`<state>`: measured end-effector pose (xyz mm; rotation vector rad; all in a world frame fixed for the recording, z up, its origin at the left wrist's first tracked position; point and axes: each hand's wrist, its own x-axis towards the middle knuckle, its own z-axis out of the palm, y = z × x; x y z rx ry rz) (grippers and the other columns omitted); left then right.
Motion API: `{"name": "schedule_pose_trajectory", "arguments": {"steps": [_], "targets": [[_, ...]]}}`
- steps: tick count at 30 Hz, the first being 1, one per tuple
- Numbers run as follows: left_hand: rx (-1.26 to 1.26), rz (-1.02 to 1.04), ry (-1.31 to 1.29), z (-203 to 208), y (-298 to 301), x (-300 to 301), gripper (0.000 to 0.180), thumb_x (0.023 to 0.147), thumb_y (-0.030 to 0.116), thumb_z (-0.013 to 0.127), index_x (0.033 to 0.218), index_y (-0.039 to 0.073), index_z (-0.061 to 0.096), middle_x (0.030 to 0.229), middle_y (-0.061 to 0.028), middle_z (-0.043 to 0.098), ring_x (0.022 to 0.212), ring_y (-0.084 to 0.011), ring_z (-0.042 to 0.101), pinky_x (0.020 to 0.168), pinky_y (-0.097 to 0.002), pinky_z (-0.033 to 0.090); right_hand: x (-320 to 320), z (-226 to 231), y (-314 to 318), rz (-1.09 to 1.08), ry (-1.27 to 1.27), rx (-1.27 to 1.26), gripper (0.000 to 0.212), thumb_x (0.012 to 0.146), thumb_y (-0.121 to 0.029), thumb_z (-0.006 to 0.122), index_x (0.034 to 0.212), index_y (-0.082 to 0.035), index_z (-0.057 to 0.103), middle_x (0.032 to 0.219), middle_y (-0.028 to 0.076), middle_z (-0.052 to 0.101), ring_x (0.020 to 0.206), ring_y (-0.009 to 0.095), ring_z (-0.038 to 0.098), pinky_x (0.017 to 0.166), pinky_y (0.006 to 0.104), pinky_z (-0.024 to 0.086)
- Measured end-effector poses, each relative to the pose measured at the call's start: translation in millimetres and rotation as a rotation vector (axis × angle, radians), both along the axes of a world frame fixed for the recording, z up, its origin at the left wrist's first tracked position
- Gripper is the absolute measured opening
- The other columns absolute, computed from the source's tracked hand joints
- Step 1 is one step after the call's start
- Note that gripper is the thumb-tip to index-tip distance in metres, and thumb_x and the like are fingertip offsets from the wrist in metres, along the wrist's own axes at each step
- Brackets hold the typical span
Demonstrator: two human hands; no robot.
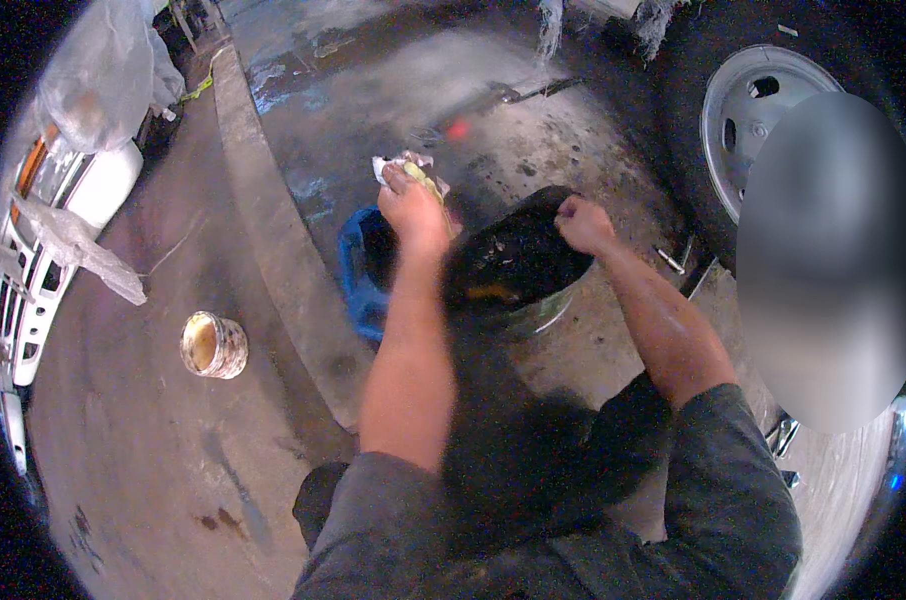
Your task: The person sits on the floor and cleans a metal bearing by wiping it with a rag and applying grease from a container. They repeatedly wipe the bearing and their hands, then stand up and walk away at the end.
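Observation:
My left hand is closed on a crumpled rag, white with a yellowish part, held out above the floor. Below that wrist sits a blue plastic container with a dark inside, partly covered by my forearm. Between my arms is a black, curved, shell-like piece with dirt specks and a small orange-brown patch. At its upper right edge my right hand is closed, fingers curled around the rim. What kind of part the black piece is, I cannot tell.
A paint-smeared white tub stands on the floor at left, beyond a low concrete ledge. White vehicle body parts line the far left. At upper right is a large wheel, with a metal tool on the floor below it.

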<state>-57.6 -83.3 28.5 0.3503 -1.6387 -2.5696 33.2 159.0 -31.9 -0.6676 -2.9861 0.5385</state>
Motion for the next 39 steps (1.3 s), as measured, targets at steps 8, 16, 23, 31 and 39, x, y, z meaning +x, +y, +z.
{"name": "schedule_pose_trajectory", "arguments": {"steps": [8, 16, 23, 31, 39], "targets": [[0.179, 0.008, -0.099, -25, -32, -19, 0.045, 0.098, 0.038, 0.039, 0.109, -0.002, 0.056, 0.101, -0.0150, 0.062, 0.088, -0.0278, 0.060, 0.077, -0.0426, 0.047, -68, -124, -6, 0.323, -0.599, 0.195, 0.036, 0.078, -0.033, 0.063, 0.101, -0.005, 0.065, 0.103, 0.015, 0.066, 0.099, 0.031, 0.063, 0.084, 0.0390, 0.049], [0.694, -0.428, -0.109, -29, -66, -25, 0.042, 0.099, 0.039, 0.037, 0.112, 0.007, 0.060, 0.105, -0.0083, 0.066, 0.094, -0.0238, 0.063, 0.090, -0.0399, 0.049, -78, -166, -8, 0.458, -0.669, 0.299, 0.037, 0.079, -0.036, 0.061, 0.100, -0.006, 0.065, 0.101, 0.014, 0.067, 0.096, 0.031, 0.063, 0.081, 0.0394, 0.050], [0.714, -0.503, -0.187, -44, -60, -24, 0.041, 0.099, 0.038, 0.040, 0.113, 0.005, 0.059, 0.107, -0.0090, 0.065, 0.096, -0.0247, 0.063, 0.090, -0.0403, 0.049, -76, -156, -9, 0.528, -0.691, 0.319, 0.038, 0.081, -0.038, 0.060, 0.100, -0.006, 0.066, 0.099, 0.013, 0.067, 0.093, 0.030, 0.064, 0.078, 0.0398, 0.050], [0.591, -0.613, -0.131, -43, -56, -18, 0.054, 0.100, 0.042, 0.026, 0.117, 0.000, 0.054, 0.095, -0.0166, 0.065, 0.082, -0.0298, 0.064, 0.073, -0.0436, 0.053, -61, -138, -8, 0.585, -0.715, 0.304, 0.039, 0.082, -0.042, 0.058, 0.099, -0.007, 0.066, 0.097, 0.012, 0.068, 0.090, 0.030, 0.065, 0.075, 0.0402, 0.051], [0.587, -0.619, -0.123, -37, -49, -12, 0.057, 0.100, 0.041, 0.022, 0.115, -0.002, 0.056, 0.092, -0.0172, 0.065, 0.079, -0.0302, 0.065, 0.068, -0.0436, 0.055, -30, -123, -16, 0.672, -0.750, 0.330, 0.041, 0.084, -0.045, 0.056, 0.099, -0.008, 0.067, 0.095, 0.012, 0.068, 0.087, 0.030, 0.065, 0.072, 0.0407, 0.052]]}}
